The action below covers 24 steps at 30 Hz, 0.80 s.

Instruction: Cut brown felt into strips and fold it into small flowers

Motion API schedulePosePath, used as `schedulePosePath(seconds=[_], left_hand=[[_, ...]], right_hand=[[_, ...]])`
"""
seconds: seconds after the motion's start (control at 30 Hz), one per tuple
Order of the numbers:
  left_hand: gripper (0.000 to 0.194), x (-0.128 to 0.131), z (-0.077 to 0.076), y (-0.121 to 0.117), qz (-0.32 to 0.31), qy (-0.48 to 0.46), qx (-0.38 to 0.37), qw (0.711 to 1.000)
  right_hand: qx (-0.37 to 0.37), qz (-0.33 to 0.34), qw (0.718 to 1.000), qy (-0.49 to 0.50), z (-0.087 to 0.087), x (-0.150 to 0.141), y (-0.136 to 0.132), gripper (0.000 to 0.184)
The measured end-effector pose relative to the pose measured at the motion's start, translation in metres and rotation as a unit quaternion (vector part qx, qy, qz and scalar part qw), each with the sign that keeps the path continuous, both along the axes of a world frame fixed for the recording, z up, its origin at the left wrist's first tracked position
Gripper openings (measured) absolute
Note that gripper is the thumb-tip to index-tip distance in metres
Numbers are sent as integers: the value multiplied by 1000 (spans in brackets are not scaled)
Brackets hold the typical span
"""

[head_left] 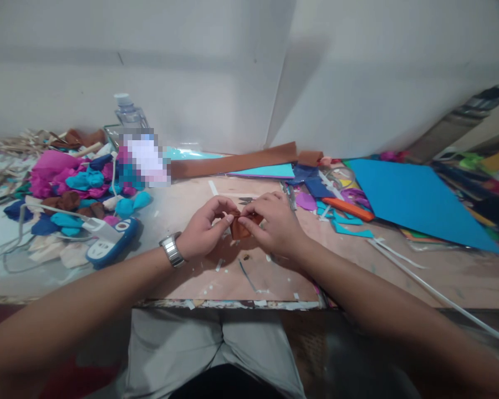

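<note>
A small piece of brown crepe-like paper [241,229] is held just above the table, its upper edge gathered between my fingers. My left hand [205,224], with a metal watch [172,249] at the wrist, pinches its left side between thumb and fingers. Opposite it, my right hand [278,224] pinches the right side the same way. Dark scissor tips [246,200] show on the table just behind the hands; the rest of the scissors is hidden.
Crumpled coloured paper pieces [72,177] pile up on the left beside a blue-and-white power strip [112,244] with cables. A clear bottle [131,116] and a brown strip [233,160] lie along the wall. Right are an orange cutter [347,208], a blue sheet [419,199] and a white stick [436,288].
</note>
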<state>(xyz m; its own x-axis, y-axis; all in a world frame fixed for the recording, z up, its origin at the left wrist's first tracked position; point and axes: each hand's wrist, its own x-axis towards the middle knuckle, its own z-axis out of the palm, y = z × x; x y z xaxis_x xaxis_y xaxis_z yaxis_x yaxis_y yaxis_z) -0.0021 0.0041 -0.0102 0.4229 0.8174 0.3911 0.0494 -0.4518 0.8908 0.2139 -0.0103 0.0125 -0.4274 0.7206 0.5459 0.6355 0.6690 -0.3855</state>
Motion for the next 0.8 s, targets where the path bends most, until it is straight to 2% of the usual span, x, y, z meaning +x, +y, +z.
schedulePosePath(seconds=[0.3, 0.8], left_hand=[[19, -2, 2, -3, 3, 43, 62, 997], [23, -1, 4, -5, 10, 82, 106, 991]], right_hand=[[-6, -9, 1000, 12, 0, -2, 0, 6], [7, -37, 999, 4, -1, -4, -1, 6]])
